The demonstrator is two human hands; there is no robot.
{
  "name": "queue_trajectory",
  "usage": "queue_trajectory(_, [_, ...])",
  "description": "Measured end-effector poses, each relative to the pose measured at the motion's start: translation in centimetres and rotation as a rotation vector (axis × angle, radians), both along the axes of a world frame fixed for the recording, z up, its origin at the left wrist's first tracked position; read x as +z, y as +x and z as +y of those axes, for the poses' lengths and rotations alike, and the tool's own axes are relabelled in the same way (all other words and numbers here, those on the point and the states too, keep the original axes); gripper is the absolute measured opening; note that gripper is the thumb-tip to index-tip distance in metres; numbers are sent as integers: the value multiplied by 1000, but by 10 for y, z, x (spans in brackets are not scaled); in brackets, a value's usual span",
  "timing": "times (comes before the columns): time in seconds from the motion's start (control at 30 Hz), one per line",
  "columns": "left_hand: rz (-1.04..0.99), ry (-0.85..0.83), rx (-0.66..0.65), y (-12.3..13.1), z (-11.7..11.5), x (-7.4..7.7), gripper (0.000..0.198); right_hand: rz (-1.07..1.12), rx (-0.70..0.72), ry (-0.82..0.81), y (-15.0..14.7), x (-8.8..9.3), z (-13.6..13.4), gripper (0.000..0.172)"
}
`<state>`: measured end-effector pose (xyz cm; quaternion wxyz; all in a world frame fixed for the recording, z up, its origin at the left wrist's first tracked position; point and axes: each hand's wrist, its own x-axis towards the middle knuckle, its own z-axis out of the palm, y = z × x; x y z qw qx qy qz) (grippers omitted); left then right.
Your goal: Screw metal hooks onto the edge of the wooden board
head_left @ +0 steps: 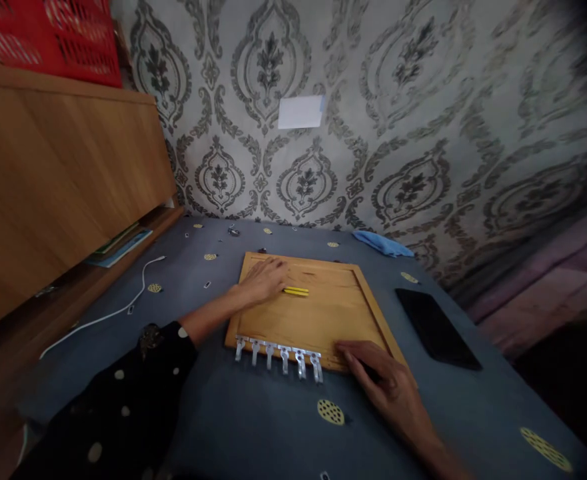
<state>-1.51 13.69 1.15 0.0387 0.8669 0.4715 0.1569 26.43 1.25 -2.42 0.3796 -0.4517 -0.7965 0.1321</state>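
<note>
L hand [264,280]: on far L part of wood board [333,317], fingers bent, at L end of yellow tool [297,291]; can't tell if gripped.
R hand [387,375]: near R corner of board, fingers half-curled, thumb apart; hold unclear.
Board: flat on grey cloth [253,427].
Metal clips [286,361]: row along board's near edge, L of R hand.
Blk tablet [438,328]: R of board, apart.
</note>
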Motion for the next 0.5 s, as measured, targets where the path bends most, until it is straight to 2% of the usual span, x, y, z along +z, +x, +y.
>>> queue_trajectory(0.13, [-19,99,119,-18,12,-3,24,-2,-9,-15,0,0,0,41])
queue_trajectory(0.23, [-10,136,256,-55,25,-10,25,3,-21,-33,0,1,1,44])
queue_trajectory(0.37, [30,166,517,-109,39,-22,34,13,-31,-60,-2,4,2,48])
queue_trajectory(0.5, [74,151,659,-134,47,-35,35,14,-50,-82,-6,8,0,53])
